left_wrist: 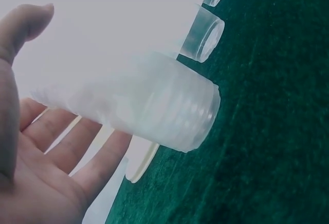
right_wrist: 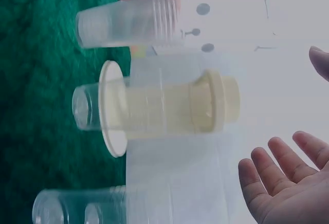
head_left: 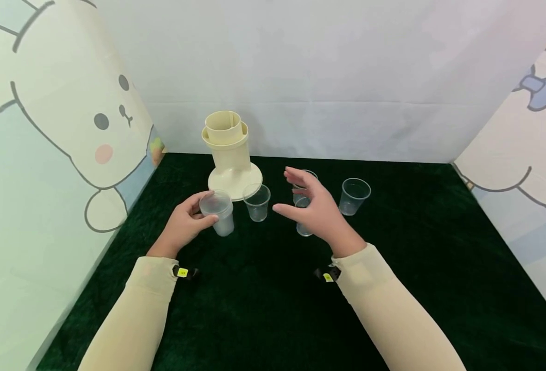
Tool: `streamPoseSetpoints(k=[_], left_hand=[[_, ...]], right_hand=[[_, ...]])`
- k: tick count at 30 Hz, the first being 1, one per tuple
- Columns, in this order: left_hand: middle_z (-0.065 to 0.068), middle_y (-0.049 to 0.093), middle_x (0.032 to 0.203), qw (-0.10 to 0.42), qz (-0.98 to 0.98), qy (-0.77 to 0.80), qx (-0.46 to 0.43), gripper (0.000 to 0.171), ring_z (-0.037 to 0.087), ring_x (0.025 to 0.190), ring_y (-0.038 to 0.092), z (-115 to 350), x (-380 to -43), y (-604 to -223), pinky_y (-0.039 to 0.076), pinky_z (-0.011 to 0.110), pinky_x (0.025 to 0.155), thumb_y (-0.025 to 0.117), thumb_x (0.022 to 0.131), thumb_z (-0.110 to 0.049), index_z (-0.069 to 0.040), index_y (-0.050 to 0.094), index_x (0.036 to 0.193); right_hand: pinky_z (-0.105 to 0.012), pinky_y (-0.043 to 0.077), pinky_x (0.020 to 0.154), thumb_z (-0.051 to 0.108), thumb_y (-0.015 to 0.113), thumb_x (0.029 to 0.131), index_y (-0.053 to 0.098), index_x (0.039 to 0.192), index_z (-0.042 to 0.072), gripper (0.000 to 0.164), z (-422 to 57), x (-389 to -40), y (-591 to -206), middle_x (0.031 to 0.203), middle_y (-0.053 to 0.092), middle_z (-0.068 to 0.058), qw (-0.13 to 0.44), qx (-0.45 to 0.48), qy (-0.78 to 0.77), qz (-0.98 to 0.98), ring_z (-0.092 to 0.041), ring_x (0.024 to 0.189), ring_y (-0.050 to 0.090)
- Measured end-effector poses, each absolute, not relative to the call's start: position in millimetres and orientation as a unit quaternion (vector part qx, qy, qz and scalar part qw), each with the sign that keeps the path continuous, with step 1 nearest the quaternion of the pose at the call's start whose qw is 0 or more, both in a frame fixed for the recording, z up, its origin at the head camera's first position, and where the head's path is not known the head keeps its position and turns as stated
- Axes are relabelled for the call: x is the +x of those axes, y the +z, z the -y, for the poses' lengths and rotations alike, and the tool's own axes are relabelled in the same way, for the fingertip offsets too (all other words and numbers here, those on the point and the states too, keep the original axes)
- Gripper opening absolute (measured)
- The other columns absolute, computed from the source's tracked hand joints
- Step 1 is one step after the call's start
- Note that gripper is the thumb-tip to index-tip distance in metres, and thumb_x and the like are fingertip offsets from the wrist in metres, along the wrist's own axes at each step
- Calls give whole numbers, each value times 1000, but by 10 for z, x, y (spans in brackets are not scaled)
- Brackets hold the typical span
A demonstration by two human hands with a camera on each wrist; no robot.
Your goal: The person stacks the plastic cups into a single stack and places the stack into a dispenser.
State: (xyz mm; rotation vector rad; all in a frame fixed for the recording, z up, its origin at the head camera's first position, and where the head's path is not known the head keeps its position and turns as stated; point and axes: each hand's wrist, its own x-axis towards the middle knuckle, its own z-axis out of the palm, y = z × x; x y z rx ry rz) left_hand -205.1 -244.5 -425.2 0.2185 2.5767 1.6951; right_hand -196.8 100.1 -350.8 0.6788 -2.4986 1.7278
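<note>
My left hand (head_left: 184,225) holds a stack of nested clear plastic cups (head_left: 224,225), thumb on the near side and fingers behind. In the left wrist view the stack (left_wrist: 180,111) tapers to its base above the green cloth, its upper part washed out. One single clear cup (head_left: 257,206) stands just right of the stack. Over two more cups, partly hidden, hovers my right hand (head_left: 321,214), fingers spread and nothing held; one of these cups (head_left: 304,229) shows below it. Farther right stands another clear cup (head_left: 354,197).
Behind the stack rises a cream plastic stand (head_left: 230,159) with a round base and a double-ringed top. Dark green cloth (head_left: 254,309) covers the table. A white backdrop (head_left: 301,77) closes the back, with cartoon-printed panels (head_left: 60,154) at both sides.
</note>
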Motion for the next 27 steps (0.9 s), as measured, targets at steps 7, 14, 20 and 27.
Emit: streamPoseSetpoints(k=[7, 14, 20, 27], left_hand=[[12, 49, 150, 30, -836, 544, 65, 71, 33, 129, 56, 2449, -2061, -4233, 48, 55, 103, 78, 94, -34, -17, 45, 155], [12, 50, 151, 26, -842, 536, 64, 72, 30, 131, 53, 2440, -2048, -4227, 47, 52, 106, 77, 95, -36, -16, 44, 156], [12, 50, 151, 30, -841, 537, 63, 72, 32, 130, 54, 2439, -2047, -4226, 47, 54, 106, 77, 95, -35, -16, 44, 156], [11, 49, 150, 32, -838, 542, 63, 71, 34, 129, 56, 2442, -2043, -4226, 48, 56, 103, 77, 95, -35, -18, 44, 156]], right_hand=[[-45, 37, 116, 26, 82, 91, 41, 157, 18, 78, -1342, -1968, -3624, 157, 45, 0, 41, 188, 589, 785, -15, 142, 42], [-50, 36, 116, 30, 80, 93, 38, 159, 17, 80, -1705, -2087, -3682, 159, 42, -5, 61, 152, 573, 803, -21, 144, 40], [-51, 34, 116, 27, 79, 94, 37, 160, 19, 78, -1986, -2141, -3662, 160, 41, -5, 65, 115, 579, 805, -22, 145, 40], [-51, 34, 117, 29, 78, 94, 33, 161, 19, 82, -2204, -2206, -3624, 160, 40, -5, 78, 79, 576, 810, -23, 146, 38]])
